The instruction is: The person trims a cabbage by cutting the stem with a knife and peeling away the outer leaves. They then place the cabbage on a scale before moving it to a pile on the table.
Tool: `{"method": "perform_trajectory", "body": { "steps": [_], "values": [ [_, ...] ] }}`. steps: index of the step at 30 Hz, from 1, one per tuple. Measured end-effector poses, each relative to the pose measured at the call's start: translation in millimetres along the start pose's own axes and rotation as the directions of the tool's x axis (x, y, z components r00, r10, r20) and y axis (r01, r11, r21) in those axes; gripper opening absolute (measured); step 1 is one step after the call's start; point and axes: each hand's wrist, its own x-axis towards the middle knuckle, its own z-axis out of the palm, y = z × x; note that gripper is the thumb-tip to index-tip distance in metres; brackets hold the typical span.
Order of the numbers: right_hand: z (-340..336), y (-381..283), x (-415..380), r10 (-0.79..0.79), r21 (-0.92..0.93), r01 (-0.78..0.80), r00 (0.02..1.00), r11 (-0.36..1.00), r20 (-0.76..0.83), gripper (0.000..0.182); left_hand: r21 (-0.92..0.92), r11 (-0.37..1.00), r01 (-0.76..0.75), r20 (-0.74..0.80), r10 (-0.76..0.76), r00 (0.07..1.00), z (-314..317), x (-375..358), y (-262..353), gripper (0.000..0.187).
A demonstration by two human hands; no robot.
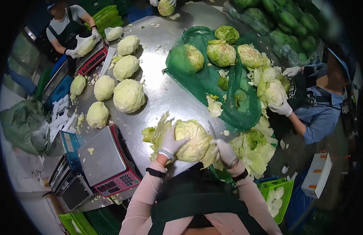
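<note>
Cabbage at near edge of steel worktop, left hand fingers spread, cupping its side, right hand curled around loose outer leaves; best peel downward, steadying the head firmly.

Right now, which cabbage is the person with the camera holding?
The cabbage at the near table edge, gripped between the left hand and right hand. The trimmed cabbages further left lie untouched.
</note>
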Motion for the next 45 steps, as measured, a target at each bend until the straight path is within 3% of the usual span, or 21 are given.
{"method": "perform_trajectory", "body": {
  "steps": [1,2,5,8,11,13,15,18,23,25,26,28,35,36,37,38,39,41,43,44,45],
  "values": [
    [9.4,-1.2,-20.0,0.111,0.109,-0.119,0.991,0.987,0.076,0.037,0.081,0.997,-0.014,-0.093,0.022,0.995,3.4,-6.4,2.2,0.087],
    [17.9,9.5,-32.0,0.097,0.114,-0.113,0.986,0.987,0.135,0.036,0.134,0.991,-0.007,-0.123,0.024,0.992,7.0,-11.2,4.4,0.086],
    [38.0,10.8,-51.5,0.189,0.156,-0.218,0.965,0.963,0.181,0.037,0.071,0.996,0.058,-0.211,-0.041,0.977,11.5,-23.7,18.6,0.084],
    [47.5,6.5,-55.9,0.161,-0.038,-0.160,0.986,0.986,0.048,0.038,0.122,0.990,0.071,-0.240,-0.040,0.970,13.0,-28.6,21.0,0.082],
    [44.3,9.1,-55.9,0.150,-0.022,-0.150,0.989,0.988,0.012,0.038,0.163,0.985,0.052,-0.236,-0.012,0.972,14.8,-28.5,16.9,0.083],
    [44.9,9.8,-54.7,0.163,-0.058,-0.161,0.986,0.985,0.029,0.039,0.170,0.984,0.054,-0.235,-0.013,0.972,16.6,-30.5,17.8,0.083],
    [48.1,19.3,-47.7,0.015,-0.223,-0.001,0.998,0.975,0.061,0.041,0.174,0.983,0.055,-0.238,-0.012,0.971,18.9,-30.4,21.1,0.083],
    [50.0,23.0,-36.3,-0.008,-0.348,0.027,0.998,0.937,0.054,0.037,0.199,0.975,0.098,-0.269,-0.042,0.962,22.2,-32.5,21.0,0.083],
    [40.0,26.4,-29.1,0.015,-0.361,0.013,0.997,0.932,0.075,0.034,0.175,0.983,0.064,-0.303,-0.008,0.953,25.7,-32.6,16.3,0.085],
    [37.5,32.1,-30.6,-0.141,-0.833,0.095,0.990,0.545,0.021,0.030,0.182,0.982,0.052,-0.303,0.006,0.953,25.0,-34.2,18.2,0.085],
    [35.5,31.5,-33.7,-0.142,-0.833,0.095,0.990,0.545,0.020,0.030,0.188,0.981,0.045,-0.308,0.015,0.951,25.2,-35.3,18.9,0.085],
    [30.8,27.2,-37.4,-0.359,-0.820,0.222,0.933,0.528,0.021,0.026,0.110,0.992,0.062,-0.298,-0.026,0.954,24.0,-33.7,14.5,0.085],
    [12.8,56.9,3.4,-0.269,-0.690,0.047,0.938,0.722,-0.218,0.027,-0.105,0.985,0.135,-0.308,-0.161,0.938,25.7,-28.7,-8.0,0.082],
    [5.6,97.9,25.4,-0.561,-0.784,0.227,0.808,0.578,-0.180,0.032,-0.104,0.985,0.137,-0.310,-0.163,0.937,23.4,-30.5,-9.5,0.082],
    [-4.6,97.9,27.3,-0.559,-0.782,0.226,0.809,0.581,-0.181,0.032,-0.112,0.987,0.117,-0.284,-0.144,0.948,20.5,-33.3,-11.1,0.082],
    [-15.8,92.9,33.6,-0.199,-0.396,0.082,0.944,0.914,-0.264,0.034,-0.119,0.988,0.096,-0.256,-0.124,0.959,18.7,-36.1,-12.0,0.082],
    [-25.7,89.4,37.7,0.175,0.067,-0.167,0.972,0.984,-0.157,0.035,-0.114,0.989,0.095,-0.253,-0.122,0.960,18.7,-39.8,-13.6,0.082],
    [-35.9,80.6,37.7,0.127,0.162,-0.116,0.990,0.980,-0.055,0.038,-0.162,0.986,0.045,-0.257,-0.086,0.963,18.7,-46.0,-17.9,0.080],
    [-38.0,45.7,22.6,0.111,-0.025,-0.111,0.993,0.994,0.031,0.035,-0.181,0.984,0.007,-0.266,-0.056,0.962,18.4,-51.1,-20.6,0.080],
    [-32.1,33.5,15.7,0.111,-0.023,-0.110,0.993,0.994,0.033,0.035,-0.204,0.979,-0.028,-0.271,-0.029,0.962,18.9,-52.7,-20.8,0.079],
    [-20.8,21.4,9.7,-0.098,-0.075,0.091,0.991,0.993,-0.089,0.042,-0.202,0.979,-0.026,-0.272,-0.030,0.962,19.7,-53.6,-20.0,0.079]
  ]
}}
